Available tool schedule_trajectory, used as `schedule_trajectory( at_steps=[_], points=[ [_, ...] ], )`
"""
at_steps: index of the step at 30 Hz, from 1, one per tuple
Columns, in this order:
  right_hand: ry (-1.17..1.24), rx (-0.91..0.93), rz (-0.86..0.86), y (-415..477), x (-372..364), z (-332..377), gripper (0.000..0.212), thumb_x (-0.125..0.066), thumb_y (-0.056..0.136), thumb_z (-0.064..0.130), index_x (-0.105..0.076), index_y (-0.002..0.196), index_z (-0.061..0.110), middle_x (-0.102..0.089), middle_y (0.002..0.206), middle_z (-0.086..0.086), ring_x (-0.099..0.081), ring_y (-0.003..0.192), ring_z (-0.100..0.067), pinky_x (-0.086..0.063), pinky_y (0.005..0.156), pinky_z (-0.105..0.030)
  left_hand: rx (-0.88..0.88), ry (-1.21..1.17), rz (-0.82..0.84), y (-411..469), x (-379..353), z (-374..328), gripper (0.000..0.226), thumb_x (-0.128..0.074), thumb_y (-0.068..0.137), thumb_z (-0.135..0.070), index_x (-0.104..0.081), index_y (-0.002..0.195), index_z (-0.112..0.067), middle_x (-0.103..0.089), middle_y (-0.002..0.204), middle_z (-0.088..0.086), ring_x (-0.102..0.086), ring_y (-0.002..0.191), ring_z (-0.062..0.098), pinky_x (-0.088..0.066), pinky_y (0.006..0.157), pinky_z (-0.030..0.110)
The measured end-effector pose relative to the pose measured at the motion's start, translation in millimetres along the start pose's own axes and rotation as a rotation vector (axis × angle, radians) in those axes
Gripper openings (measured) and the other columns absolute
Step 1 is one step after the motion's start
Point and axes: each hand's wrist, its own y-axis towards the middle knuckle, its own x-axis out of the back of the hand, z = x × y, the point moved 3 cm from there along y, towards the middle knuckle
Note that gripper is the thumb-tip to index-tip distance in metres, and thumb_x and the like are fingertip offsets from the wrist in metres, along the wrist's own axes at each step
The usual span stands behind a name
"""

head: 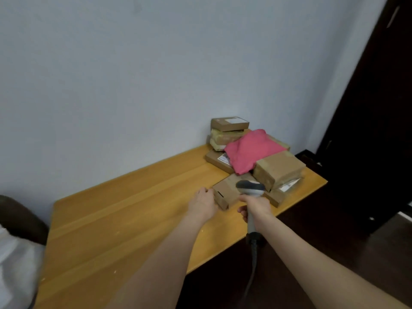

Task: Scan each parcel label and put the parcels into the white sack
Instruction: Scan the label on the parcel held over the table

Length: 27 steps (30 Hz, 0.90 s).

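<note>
The left grip [204, 205] is holding the small brown box [225, 192] at its left end, with the fingers curling against the cardboard. This box is lying on the wooden surface [133, 208], in front of the other parcels. The right grip [256, 207] is closing fully around the handle of the grey scanner [250, 188], and the scanner head is hovering over the right part of the same box. Its cable is hanging down past the surface edge.

Behind, a pink soft parcel [252, 150] is resting on a flat box with a label [219, 159]. A larger brown box [278, 168] is sitting just beside it on a silvery bag [285, 188]. A stack of boxes [229, 130] is standing against the wall. The white sack [15, 264] is lying well apart, at the far left end of the surface.
</note>
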Motion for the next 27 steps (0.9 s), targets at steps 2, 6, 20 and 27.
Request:
schedule_trajectory(
  at_steps=[2, 6, 20, 27],
  points=[
    [0.034, -0.009, -0.011, 20.8, 22.1, 10.2, 0.015, -0.068, 0.085, 0.011, -0.061, 0.078, 0.001, -0.062, 0.063, -0.014, -0.052, 0.049, -0.019, -0.045, 0.052, -0.031, -0.021, -0.024, 0.014, 17.6, -4.3, -28.1, 0.045, -0.051, 0.094, -0.028, -0.043, 0.137, -0.018, -0.042, 0.134, 0.007, -0.044, 0.122, 0.026, -0.045, 0.091, 0.039],
    [0.076, -0.023, -0.047, 66.3, 54.1, 29.2, 0.015, -0.069, 0.086, 0.011, -0.062, 0.082, -0.001, -0.062, 0.061, -0.014, -0.051, 0.046, -0.018, -0.045, 0.048, -0.03, -0.029, -0.085, 0.036, 61.4, -10.0, -70.1, 0.051, -0.054, 0.093, -0.03, -0.041, 0.141, -0.018, -0.043, 0.137, 0.008, -0.045, 0.124, 0.026, -0.044, 0.099, 0.039],
    [0.023, 0.008, -0.323, 231.8, 152.4, 101.3, 0.016, -0.069, 0.085, 0.013, -0.058, 0.089, 0.002, -0.06, 0.079, -0.014, -0.062, 0.078, -0.031, -0.054, 0.082, -0.043, 0.091, -0.384, 0.199, 220.3, -56.3, -150.2, 0.012, -0.055, 0.095, -0.024, -0.05, 0.086, -0.019, -0.042, 0.073, -0.008, -0.047, 0.069, 0.009, -0.037, 0.057, 0.018],
    [-0.196, 0.066, -0.207, 305.5, 179.8, 134.3, 0.017, -0.063, 0.086, 0.002, -0.056, 0.101, 0.004, -0.055, 0.099, -0.013, -0.054, 0.096, -0.031, -0.046, 0.09, -0.041, 0.385, -0.825, 0.21, 258.8, -106.5, -167.2, 0.059, -0.068, 0.08, -0.043, -0.057, 0.117, 0.003, -0.063, 0.107, 0.007, -0.061, 0.1, 0.025, -0.05, 0.086, 0.034]
  ],
)
